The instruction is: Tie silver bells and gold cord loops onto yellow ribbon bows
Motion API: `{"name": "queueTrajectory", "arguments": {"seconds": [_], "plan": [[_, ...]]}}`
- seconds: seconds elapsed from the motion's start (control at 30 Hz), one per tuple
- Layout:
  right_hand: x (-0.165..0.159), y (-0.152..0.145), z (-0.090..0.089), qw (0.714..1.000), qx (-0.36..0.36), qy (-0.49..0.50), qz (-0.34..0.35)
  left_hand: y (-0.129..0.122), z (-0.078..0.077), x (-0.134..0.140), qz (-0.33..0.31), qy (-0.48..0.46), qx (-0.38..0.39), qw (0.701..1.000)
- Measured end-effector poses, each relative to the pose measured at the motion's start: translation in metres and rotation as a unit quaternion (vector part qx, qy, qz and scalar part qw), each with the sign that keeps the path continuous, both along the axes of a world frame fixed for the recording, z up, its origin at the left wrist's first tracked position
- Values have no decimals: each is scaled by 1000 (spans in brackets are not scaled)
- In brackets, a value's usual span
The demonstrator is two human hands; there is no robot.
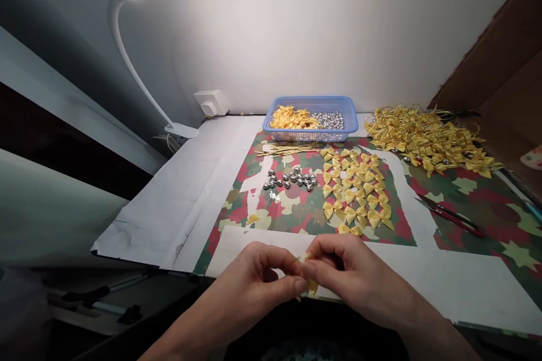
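Note:
My left hand (271, 276) and my right hand (342, 268) meet at the front edge of the table, thumbs and forefingers pinched together. Between them is a yellow ribbon bow (312, 286), mostly covered by the fingers; whether a bell is with it I cannot tell. Just beyond my hands, yellow ribbon bows (355, 197) lie in rows on the camouflage-patterned cover. Left of these rows, several silver bells (296, 177) sit in a loose cluster. Behind the bells is a bundle of thin gold ties (292, 149).
A blue plastic basket (313, 135) at the back holds yellow bows and silver bells. Gold bows with ties form a heap (423, 138) at the back right. Tweezers (451, 215) lie on the right. A white lamp (135, 70) is clipped at the left. White paper (423, 271) covers the front.

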State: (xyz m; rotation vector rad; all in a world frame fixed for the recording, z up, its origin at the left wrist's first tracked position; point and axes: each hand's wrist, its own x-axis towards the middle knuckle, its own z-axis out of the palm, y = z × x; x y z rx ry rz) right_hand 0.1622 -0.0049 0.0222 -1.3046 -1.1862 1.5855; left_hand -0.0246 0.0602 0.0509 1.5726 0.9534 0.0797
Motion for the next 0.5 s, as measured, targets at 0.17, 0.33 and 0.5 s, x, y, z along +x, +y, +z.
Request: {"name": "queueTrajectory", "arguments": {"seconds": [0.17,0.33,0.5], "plan": [[2,-6,-10,968,27,245,-53,-5,-8,-3,41,-11,28,999],[-4,-8,-14,949,57,293,-100,-12,-12,0,65,-34,109,991],[-3,-3,-15,960,76,254,-93,-14,-19,-2,34,-43,182,982]]}}
